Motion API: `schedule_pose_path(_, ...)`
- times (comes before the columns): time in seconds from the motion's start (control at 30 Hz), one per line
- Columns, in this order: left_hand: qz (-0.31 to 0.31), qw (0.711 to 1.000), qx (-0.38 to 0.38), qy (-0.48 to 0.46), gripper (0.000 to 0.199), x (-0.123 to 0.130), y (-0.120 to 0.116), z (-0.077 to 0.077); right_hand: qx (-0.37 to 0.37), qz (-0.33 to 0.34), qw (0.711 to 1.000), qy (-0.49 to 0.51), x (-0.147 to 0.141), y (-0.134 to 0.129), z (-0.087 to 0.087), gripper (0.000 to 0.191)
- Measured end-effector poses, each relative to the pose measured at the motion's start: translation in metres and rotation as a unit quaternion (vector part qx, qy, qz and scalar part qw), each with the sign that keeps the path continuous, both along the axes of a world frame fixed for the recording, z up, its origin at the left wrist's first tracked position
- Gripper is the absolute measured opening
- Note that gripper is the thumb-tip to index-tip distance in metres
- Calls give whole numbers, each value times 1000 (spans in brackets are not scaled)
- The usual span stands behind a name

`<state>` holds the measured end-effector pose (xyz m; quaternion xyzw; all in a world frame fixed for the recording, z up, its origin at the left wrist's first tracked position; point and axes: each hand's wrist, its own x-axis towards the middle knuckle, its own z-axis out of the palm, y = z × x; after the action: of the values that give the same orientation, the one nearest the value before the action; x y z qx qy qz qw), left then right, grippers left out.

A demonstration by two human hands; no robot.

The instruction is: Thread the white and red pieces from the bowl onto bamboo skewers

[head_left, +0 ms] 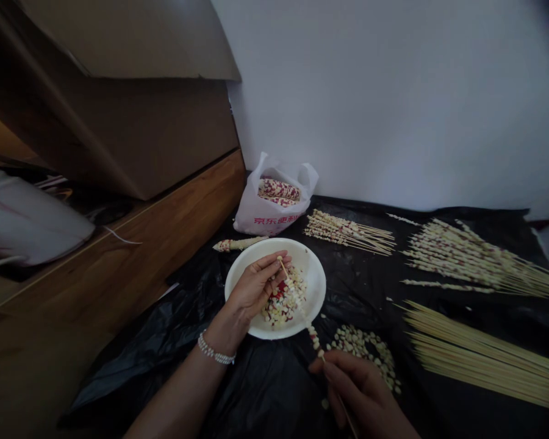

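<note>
Over a white bowl (319, 277) of loose corn kernels (279, 312), my left hand (254, 283) pinches a pale kernel (280, 258) at the tip of a bamboo skewer (312, 332). Pale and red kernels are threaded along that skewer, which slants down toward me. My right hand (359, 384) is closed around its lower part, in front of the bowl. Beside the right hand lies a scatter of pale kernels (348, 338) on the black plastic sheet (256, 390).
Behind the bowl stand a white bag (249, 210) of speckled corn cobs (279, 190) and a mostly stripped cob (238, 244). Threaded skewers (343, 231) and a larger pile (462, 256) lie right, near bare skewers (480, 360). A wooden ledge (165, 235) borders the left.
</note>
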<state>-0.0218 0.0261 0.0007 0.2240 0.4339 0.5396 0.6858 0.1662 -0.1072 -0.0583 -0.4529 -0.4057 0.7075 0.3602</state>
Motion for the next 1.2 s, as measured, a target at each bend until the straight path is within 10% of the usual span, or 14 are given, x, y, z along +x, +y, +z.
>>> schedule_pose_path(0.57, 11, 997, 17, 80, 19, 0, 0, -6, -60, 5, 995, 84, -1, -4, -4, 50)
schedule_pose_path(1.2, -4, 997, -41, -65, 14, -5, 0, -8, -47, 28, 997, 61, -1, -1, 1, 49)
